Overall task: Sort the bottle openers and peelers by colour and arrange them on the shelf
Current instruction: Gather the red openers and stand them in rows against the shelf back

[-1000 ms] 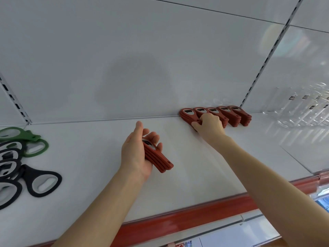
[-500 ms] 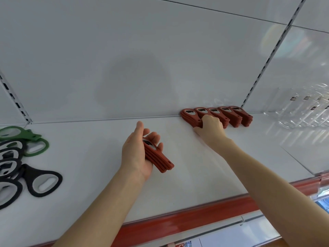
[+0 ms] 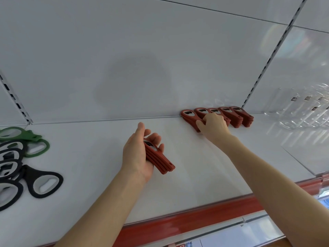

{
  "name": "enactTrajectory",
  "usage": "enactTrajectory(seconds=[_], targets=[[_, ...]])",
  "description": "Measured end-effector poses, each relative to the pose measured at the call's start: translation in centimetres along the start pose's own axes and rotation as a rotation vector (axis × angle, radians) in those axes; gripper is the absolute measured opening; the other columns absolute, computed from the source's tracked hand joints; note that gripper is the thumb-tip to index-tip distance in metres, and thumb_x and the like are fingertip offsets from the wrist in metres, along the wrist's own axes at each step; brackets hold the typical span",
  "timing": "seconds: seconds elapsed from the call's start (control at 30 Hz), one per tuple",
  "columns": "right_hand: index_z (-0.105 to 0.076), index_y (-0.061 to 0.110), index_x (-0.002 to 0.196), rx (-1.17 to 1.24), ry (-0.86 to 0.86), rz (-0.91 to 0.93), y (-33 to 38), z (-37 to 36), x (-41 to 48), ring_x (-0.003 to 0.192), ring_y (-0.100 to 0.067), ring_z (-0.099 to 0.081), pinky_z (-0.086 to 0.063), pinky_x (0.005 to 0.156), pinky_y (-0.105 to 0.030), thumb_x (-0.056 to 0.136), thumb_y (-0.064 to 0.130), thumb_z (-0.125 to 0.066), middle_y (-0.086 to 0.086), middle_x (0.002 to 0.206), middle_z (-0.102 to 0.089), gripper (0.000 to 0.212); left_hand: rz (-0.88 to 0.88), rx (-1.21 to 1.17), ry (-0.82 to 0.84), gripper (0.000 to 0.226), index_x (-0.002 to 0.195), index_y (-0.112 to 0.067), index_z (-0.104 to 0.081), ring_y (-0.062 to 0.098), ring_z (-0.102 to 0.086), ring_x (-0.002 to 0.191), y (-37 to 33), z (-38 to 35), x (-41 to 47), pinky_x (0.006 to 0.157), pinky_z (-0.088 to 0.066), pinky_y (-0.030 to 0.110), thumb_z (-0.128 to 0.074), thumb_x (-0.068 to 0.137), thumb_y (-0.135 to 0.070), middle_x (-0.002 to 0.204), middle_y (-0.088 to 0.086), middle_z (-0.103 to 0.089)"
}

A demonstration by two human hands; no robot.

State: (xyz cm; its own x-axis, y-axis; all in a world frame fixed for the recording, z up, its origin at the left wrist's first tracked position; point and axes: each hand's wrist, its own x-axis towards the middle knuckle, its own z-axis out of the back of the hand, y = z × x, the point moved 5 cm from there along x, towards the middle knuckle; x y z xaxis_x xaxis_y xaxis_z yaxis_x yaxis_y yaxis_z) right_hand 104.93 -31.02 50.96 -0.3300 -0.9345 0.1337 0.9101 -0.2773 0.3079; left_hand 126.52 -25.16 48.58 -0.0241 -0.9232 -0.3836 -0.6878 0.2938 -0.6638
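My left hand grips a small stack of red bottle openers just above the white shelf, near its middle. At the back right, several stacks of red openers stand in a row against the back wall. My right hand rests on the left end of that row, its fingers curled round the second stack, beside the leftmost stack. Black peelers and green ones lie in a loose pile at the shelf's left end.
A red price rail runs along the shelf's front edge. Clear plastic containers stand on the neighbouring shelf section to the right. Slotted uprights rise on the back wall at both sides.
My right hand has shifted a little on the left end of the red row. My left hand and its stack have stayed where they were.
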Motion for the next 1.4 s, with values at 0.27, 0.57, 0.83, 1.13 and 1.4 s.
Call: enactTrajectory(seconds=[0.27, 0.57, 0.83, 1.13, 1.4], targets=[[-0.029, 0.01, 0.055, -0.027, 0.026, -0.017, 0.4, 0.0, 0.5, 0.051, -0.018, -0.034, -0.02, 0.043, -0.027, 0.086, 0.015, -0.051, -0.003, 0.056, -0.034, 0.038, 0.005, 0.011, 0.002, 0.026, 0.082, -0.01, -0.05, 0.017, -0.057, 0.061, 0.1, 0.0, 0.0, 0.057, -0.046, 0.029, -0.053, 0.093, -0.033, 0.075, 0.009, -0.058], [-0.028, 0.01, 0.056, -0.113, 0.006, -0.006, 0.9, -0.1, 0.6, 0.052, -0.018, -0.034, -0.021, 0.043, -0.026, 0.085, 0.014, -0.05, -0.002, 0.057, -0.033, 0.037, 0.012, 0.005, 0.006, 0.025, 0.082, -0.01, -0.05, 0.016, -0.057, 0.061, 0.0, 0.0, 0.1, 0.057, -0.046, 0.029, -0.053, 0.093, -0.032, 0.076, 0.009, -0.058], [-0.031, 0.011, 0.056, -0.063, -0.01, 0.008, 0.6, -0.1, 0.5, 0.052, -0.02, -0.038, -0.02, 0.043, -0.027, 0.086, 0.019, -0.051, -0.003, 0.055, -0.036, 0.038, 0.006, 0.024, 0.01, 0.025, 0.082, -0.011, -0.05, 0.019, -0.054, 0.061, 0.0, 0.1, 0.2, 0.055, -0.045, 0.029, -0.052, 0.093, -0.033, 0.076, 0.009, -0.057], [-0.032, 0.012, 0.057, 0.013, -0.014, 0.003, 0.3, -0.3, 0.3, 0.066, -0.026, -0.045, -0.02, 0.044, -0.028, 0.089, 0.021, -0.051, -0.002, 0.055, -0.037, 0.038, 0.004, 0.005, 0.01, 0.025, 0.082, -0.01, -0.05, 0.017, -0.056, 0.059, 0.2, 0.0, 0.2, 0.056, -0.045, 0.029, -0.053, 0.093, -0.033, 0.074, 0.009, -0.057], [-0.057, 0.007, 0.079, 0.117, -0.153, 0.117, 1.6, 2.4, -4.0, 0.074, -0.025, -0.054, -0.039, 0.06, -0.031, 0.091, 0.031, -0.051, -0.004, 0.075, -0.061, 0.027, -0.002, -0.075, 0.024, 0.032, 0.076, -0.011, -0.046, 0.019, -0.055, 0.06, -0.1, -0.2, 0.0, 0.059, -0.045, 0.03, -0.05, 0.093, -0.038, 0.074, 0.009, -0.056]])
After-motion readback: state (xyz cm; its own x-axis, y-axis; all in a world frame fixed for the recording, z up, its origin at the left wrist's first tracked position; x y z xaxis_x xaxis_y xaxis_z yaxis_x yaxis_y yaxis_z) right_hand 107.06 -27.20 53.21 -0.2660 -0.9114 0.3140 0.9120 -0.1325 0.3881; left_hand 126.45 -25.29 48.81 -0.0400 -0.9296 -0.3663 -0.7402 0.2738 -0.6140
